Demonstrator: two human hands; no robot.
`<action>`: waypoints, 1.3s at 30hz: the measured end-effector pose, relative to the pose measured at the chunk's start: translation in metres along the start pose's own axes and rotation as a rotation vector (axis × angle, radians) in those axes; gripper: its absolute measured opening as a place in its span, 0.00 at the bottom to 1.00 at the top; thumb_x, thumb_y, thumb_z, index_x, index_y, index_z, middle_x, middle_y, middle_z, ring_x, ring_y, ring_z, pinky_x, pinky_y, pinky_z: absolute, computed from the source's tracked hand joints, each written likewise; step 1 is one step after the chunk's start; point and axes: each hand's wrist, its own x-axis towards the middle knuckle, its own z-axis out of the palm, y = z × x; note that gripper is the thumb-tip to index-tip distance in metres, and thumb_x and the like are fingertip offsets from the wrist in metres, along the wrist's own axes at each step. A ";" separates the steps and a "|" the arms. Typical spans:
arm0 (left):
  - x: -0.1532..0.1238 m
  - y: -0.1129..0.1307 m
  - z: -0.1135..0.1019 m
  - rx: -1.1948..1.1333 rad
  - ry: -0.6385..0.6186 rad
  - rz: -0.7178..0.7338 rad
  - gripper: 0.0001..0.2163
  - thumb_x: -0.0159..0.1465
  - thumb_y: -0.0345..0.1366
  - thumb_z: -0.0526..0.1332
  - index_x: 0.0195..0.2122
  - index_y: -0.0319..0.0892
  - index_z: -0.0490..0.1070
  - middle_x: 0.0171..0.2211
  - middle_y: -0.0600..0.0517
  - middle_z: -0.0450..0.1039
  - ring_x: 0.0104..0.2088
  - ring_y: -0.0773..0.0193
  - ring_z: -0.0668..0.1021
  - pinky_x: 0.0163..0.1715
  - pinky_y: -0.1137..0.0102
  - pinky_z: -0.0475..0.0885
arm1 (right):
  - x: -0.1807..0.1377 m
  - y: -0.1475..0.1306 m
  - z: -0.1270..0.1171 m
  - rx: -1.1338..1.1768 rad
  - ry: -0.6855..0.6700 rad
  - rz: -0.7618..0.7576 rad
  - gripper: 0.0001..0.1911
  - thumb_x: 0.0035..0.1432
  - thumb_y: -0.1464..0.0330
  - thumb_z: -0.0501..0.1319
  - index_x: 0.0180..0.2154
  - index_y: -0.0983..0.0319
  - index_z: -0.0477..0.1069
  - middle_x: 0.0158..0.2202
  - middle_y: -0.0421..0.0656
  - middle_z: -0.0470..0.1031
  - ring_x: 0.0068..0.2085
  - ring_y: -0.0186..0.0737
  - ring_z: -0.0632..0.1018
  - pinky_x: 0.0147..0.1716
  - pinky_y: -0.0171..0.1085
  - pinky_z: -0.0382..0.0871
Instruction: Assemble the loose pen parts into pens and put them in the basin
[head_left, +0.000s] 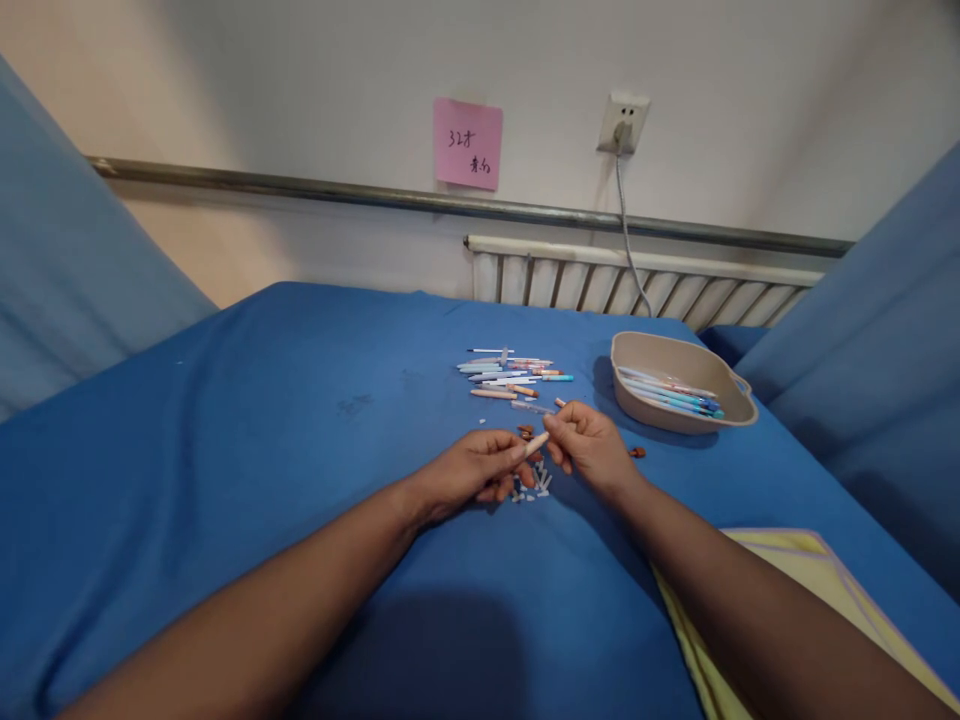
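Note:
My left hand (484, 465) is closed around a short cream pen barrel (535, 445), which points up and to the right. At the barrel's far tip, the fingers of my right hand (591, 445) are pinched together; anything small between them is hidden. Small white pieces (541, 482) lie on the blue cloth just below the hands. Brown pieces (526, 430) show behind the fingers, partly covered. Beyond the hands lies a loose group of pen parts and thin refills (495, 377), in white, grey, orange and light blue.
At the right stands a beige basket (742, 405) with several assembled-looking pens (667, 390) inside. A brown piece (637, 453) lies near it. A yellow cloth (795, 560) is under my right forearm. A radiator (585, 280) and plugged-in cable (626, 220) are behind the blue-covered surface (300, 400).

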 end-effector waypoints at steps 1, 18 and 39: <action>-0.001 0.000 0.000 -0.045 -0.031 -0.023 0.16 0.60 0.46 0.58 0.35 0.36 0.69 0.29 0.49 0.73 0.16 0.75 0.67 0.13 0.79 0.55 | 0.000 0.001 0.000 0.000 -0.001 0.007 0.17 0.50 0.55 0.61 0.25 0.61 0.61 0.12 0.32 0.66 0.11 0.25 0.61 0.10 0.26 0.50; 0.000 -0.006 -0.013 -0.077 -0.080 -0.067 0.14 0.57 0.44 0.63 0.36 0.37 0.68 0.30 0.48 0.74 0.20 0.72 0.72 0.18 0.77 0.65 | 0.006 -0.007 -0.027 -0.062 0.212 -0.124 0.19 0.52 0.53 0.59 0.23 0.61 0.60 0.15 0.33 0.65 0.15 0.26 0.62 0.15 0.28 0.54; -0.004 0.002 -0.003 0.026 -0.035 -0.052 0.16 0.58 0.48 0.59 0.35 0.38 0.67 0.29 0.50 0.73 0.19 0.74 0.70 0.14 0.79 0.57 | -0.005 0.002 0.006 -0.175 0.002 -0.060 0.18 0.48 0.55 0.63 0.23 0.59 0.61 0.13 0.33 0.65 0.14 0.29 0.62 0.13 0.30 0.54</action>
